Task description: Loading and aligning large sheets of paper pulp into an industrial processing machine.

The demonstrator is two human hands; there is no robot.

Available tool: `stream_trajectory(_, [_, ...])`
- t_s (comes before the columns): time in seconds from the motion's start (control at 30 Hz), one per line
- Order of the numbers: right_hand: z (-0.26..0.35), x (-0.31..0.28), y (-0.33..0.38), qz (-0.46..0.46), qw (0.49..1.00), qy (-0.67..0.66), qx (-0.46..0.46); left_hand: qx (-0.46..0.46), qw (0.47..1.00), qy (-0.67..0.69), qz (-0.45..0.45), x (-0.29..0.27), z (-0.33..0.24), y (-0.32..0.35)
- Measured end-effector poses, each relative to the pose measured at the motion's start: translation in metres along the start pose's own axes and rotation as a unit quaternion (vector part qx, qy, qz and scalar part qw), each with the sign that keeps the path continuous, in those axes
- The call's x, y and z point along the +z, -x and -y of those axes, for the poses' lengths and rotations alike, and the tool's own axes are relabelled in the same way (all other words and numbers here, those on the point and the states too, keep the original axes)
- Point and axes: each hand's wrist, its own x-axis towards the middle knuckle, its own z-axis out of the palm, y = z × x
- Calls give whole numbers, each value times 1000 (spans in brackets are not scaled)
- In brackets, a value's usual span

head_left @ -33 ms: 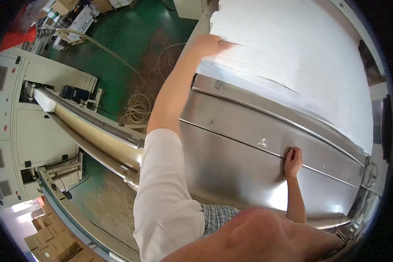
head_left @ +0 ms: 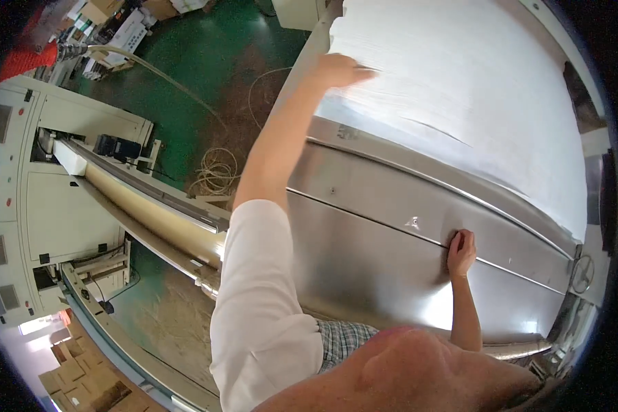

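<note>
From where I stand, the white sheet [head_left: 501, 75] lies spread over the far part of the machine, just past the metal rail [head_left: 405, 159], and covers most of that area. So the spreading looks mostly done, AFAICT. It isn't flat tho: there's a dark curved line [head_left: 436, 130] near the rail side, a fold or a slit, can't tell which, plus fine ripples nr the left edge, which is uneven. I'd say the smoothness of that side is what's left; the rest of the sheet looks fairly even.

The left hand [head_left: 340, 71] is out at that left edge, over the sheet, a bit blurred. Fingers seem bunched, w/ a thin dark sliver [head_left: 369, 68] at the tips; tool or crease, can't tell, nor whether they're closed on it. The right hand [head_left: 461, 253] rests on the bare metal panel [head_left: 370, 226], by the seam, well apart from the sheet, fingers curled closed w/ nothing visible in them. Looks like support only, IMO.

Nobody's hand is on the handwheel [head_left: 582, 275] at far right, nor on the yellowish roller [head_left: 151, 196] to the left.
</note>
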Motion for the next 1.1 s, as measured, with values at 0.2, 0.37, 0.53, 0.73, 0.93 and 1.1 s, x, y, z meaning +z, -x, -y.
stream_trajectory(0.2, [10, 12, -3, 15, 1000, 6, 24, 100, 990, 16, 96, 35, -92, -30])
stream_trajectory(0.37, [-1, 9, -66, 10, 990, -136, -47, 80, 984, -146, 64, 47, -125, -24])
stream_trajectory(0.53, [89, 4, -179, -33, 957, -159, -239, 36, 988, -149, 38, 42, -134, 4])
stream_trajectory(0.73, [87, 23, -246, 122, 966, 8, -227, -37, 983, -167, 63, 46, -161, 17])
stream_trajectory(0.93, [-138, -55, -267, 211, 966, 141, -43, -113, 967, -193, 126, 58, -157, 2])
stream_trajectory(1.1, [-296, -141, -262, 243, 955, 169, -26, -255, 921, -257, 145, 65, -195, 3])
